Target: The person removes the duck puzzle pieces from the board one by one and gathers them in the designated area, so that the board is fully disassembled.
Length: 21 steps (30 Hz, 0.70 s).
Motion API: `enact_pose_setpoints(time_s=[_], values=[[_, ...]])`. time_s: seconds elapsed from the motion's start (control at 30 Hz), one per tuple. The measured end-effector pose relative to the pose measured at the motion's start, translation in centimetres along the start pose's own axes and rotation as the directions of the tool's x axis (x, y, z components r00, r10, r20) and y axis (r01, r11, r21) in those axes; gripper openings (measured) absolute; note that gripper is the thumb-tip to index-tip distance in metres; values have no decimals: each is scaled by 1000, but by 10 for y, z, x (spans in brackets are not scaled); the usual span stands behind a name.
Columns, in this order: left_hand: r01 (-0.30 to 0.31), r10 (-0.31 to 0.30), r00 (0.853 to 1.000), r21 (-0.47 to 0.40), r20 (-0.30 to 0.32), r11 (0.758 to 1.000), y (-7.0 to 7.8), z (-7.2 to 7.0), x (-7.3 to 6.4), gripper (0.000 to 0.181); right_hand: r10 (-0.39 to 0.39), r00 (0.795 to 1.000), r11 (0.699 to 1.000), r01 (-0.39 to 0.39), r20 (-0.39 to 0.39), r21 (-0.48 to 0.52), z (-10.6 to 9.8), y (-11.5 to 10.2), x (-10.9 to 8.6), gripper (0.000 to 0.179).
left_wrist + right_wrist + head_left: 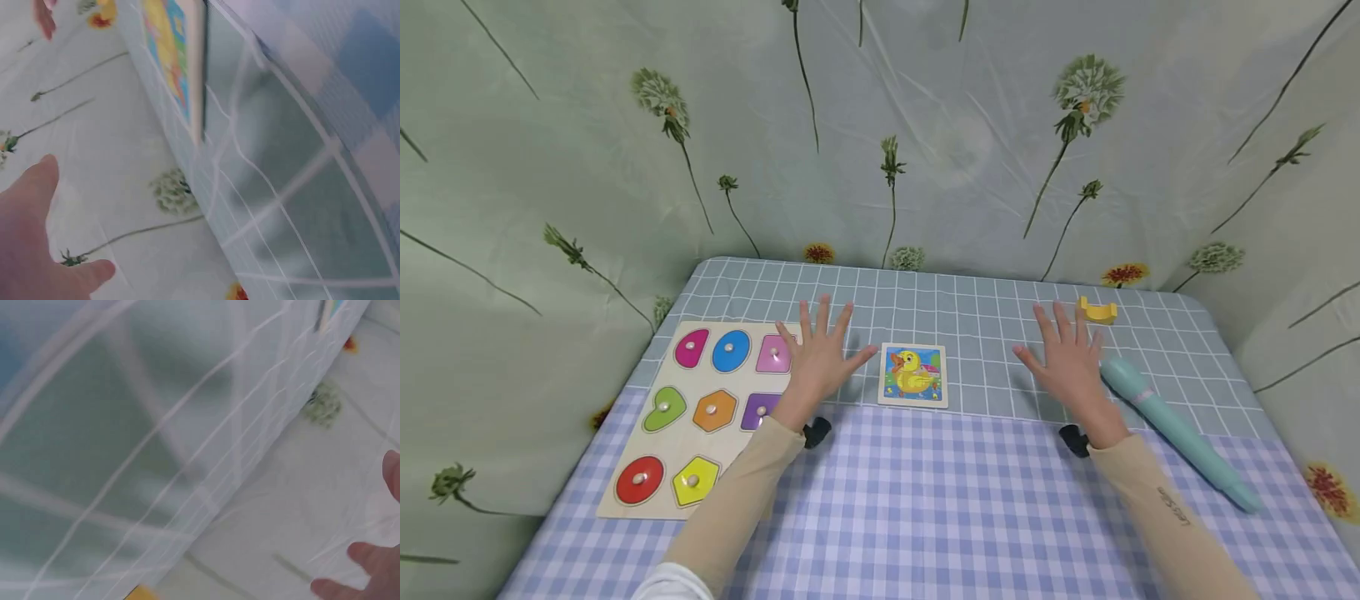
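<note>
My left hand (822,360) is spread with straight fingers over the right edge of a wooden shape puzzle board (638,442), holding nothing. To its right lies a small square duck picture puzzle (913,376), apart from both hands. My right hand (1070,364), also spread and holding nothing, is between that puzzle and a teal rod-like tool (1187,433) with a rounded end. Just beyond the right fingertips sits a small yellow curved block (1098,312). In the left wrist view, the duck puzzle (167,53) appears near the top, and part of the left hand (37,244) shows.
The knobbed board carries several coloured pieces, among them a red circle (651,473) and a yellow pentagon (703,472). A grey grid cloth (992,312) covers the far half of the table, a checked cloth (925,508) the near half. A dandelion-print curtain (955,150) stands behind.
</note>
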<state>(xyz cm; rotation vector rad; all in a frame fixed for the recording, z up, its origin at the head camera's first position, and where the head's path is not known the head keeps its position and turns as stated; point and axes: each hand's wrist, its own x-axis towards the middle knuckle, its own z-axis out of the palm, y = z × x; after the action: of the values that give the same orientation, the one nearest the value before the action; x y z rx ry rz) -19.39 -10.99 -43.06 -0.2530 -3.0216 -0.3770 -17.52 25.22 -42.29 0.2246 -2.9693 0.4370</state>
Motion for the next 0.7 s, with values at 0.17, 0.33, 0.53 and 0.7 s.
enact_pose_setpoints(time_s=[0.17,0.33,0.53,0.7], values=[[-182,181,983,-138,-24,973,9,3,-9,74,-144,989,979,145,-18,144,7,-30,14,73],[-362,385,922,-257,44,896,19,16,-23,57,-298,955,883,280,-11,377,21,-66,27,68],[-397,446,885,-284,135,873,27,30,-38,50,-400,908,805,285,121,520,45,-98,38,62],[-421,460,872,-223,166,879,30,36,-43,50,-442,878,809,303,181,505,63,-113,47,55]])
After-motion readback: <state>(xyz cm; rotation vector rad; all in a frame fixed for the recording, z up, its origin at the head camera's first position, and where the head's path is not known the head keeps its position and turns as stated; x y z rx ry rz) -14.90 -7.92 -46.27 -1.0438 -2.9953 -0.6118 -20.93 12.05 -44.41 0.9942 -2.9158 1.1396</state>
